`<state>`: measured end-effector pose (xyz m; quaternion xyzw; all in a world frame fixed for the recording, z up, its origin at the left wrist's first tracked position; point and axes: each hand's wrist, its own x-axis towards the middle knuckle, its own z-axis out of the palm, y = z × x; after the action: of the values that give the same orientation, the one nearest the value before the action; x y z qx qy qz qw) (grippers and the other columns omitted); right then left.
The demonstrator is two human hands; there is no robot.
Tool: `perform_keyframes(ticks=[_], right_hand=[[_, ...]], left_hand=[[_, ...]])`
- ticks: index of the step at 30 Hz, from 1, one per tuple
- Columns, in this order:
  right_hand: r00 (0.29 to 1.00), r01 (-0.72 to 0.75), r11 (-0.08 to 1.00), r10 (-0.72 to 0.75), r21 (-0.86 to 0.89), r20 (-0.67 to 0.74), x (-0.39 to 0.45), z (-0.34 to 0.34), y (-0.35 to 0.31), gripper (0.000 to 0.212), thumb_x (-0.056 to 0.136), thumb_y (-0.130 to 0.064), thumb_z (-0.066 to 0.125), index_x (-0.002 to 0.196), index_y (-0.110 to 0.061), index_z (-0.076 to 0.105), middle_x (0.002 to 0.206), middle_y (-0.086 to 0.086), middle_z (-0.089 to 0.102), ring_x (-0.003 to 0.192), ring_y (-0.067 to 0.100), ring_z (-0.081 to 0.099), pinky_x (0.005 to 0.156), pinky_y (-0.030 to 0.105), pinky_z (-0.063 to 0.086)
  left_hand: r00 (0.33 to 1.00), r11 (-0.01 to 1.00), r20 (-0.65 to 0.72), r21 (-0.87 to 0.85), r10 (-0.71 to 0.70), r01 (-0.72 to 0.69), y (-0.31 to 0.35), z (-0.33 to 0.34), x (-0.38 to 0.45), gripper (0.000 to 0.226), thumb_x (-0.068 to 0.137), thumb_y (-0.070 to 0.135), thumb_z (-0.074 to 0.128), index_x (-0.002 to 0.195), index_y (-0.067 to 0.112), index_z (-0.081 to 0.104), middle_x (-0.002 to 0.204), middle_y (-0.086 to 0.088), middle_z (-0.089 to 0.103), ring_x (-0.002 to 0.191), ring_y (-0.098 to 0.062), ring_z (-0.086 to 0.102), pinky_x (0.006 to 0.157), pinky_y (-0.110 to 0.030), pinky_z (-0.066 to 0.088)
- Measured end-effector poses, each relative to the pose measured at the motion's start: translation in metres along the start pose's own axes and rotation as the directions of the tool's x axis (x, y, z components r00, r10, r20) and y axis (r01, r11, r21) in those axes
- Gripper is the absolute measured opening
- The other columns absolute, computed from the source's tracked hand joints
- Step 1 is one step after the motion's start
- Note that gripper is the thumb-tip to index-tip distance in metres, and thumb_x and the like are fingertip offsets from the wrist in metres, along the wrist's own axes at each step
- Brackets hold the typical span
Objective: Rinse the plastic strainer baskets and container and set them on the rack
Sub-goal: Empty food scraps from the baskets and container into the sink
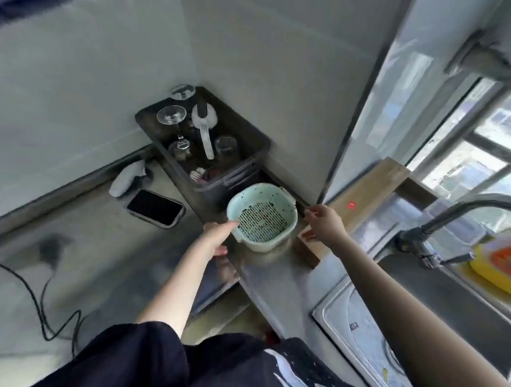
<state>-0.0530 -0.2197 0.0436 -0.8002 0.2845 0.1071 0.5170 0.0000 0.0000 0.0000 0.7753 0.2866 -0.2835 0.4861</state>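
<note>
Seen from the head camera, a pale green square plastic strainer basket (262, 216) with a slotted bottom sits on the steel counter (274, 278), between the person's two bare hands. The left hand (218, 235) grips the basket's near-left rim, fingers curled over the edge. The right hand (322, 223) hovers just right of the basket, fingers loosely spread and holding nothing (whether a fingertip touches the rim cannot be told). Beyond the left hand stands a dark grey plastic drying rack (259, 141) holding upturned wine glasses (171, 115) and a white-handled utensil (205, 130). Left of that hand lies a black smartphone (154, 207) beside a grey cloth (127, 178). Right of the right hand, a dark curved tap (450, 220) arches over the steel sink (453, 295).
</note>
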Motion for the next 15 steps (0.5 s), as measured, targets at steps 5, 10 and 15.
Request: perform_keyframes(ticks=[5, 10, 15], right_hand=[[0.999, -0.024, 0.976, 0.031, -0.219, 0.032, 0.021, 0.014, -0.006, 0.016, 0.096, -0.014, 0.043, 0.108, -0.012, 0.052, 0.081, 0.013, 0.065, 0.057, 0.03, 0.068, 0.063, 0.042, 0.06], [0.993, -0.083, 0.957, 0.101, -0.277, 0.053, 0.034, 0.02, -0.005, 0.029, 0.095, -0.008, 0.035, 0.101, 0.005, 0.06, 0.073, 0.014, 0.063, 0.061, 0.033, 0.068, 0.066, 0.043, 0.06], [0.991, -0.117, 0.979, 0.125, -0.165, 0.042, 0.037, 0.022, -0.002, 0.029, 0.096, -0.006, 0.04, 0.105, 0.008, 0.063, 0.085, 0.017, 0.065, 0.062, 0.029, 0.067, 0.066, 0.04, 0.061]], left_hand=[[0.984, 0.997, 0.176, -0.072, -0.014, 0.028, 0.008, 0.005, 0.012, 0.017, 0.091, 0.026, 0.058, 0.091, 0.01, 0.055, 0.079, -0.007, 0.061, 0.067, -0.018, 0.059, 0.075, -0.033, 0.054], [0.977, 0.989, 0.213, -0.142, 0.003, 0.028, 0.01, 0.002, 0.026, 0.013, 0.089, 0.017, 0.061, 0.095, 0.012, 0.05, 0.091, -0.008, 0.061, 0.076, -0.019, 0.061, 0.079, -0.038, 0.056], [0.958, 0.977, 0.264, -0.208, 0.11, -0.055, 0.002, 0.0, 0.023, 0.02, 0.093, 0.017, 0.056, 0.11, 0.014, 0.045, 0.101, -0.005, 0.06, 0.084, -0.016, 0.059, 0.061, -0.029, 0.051]])
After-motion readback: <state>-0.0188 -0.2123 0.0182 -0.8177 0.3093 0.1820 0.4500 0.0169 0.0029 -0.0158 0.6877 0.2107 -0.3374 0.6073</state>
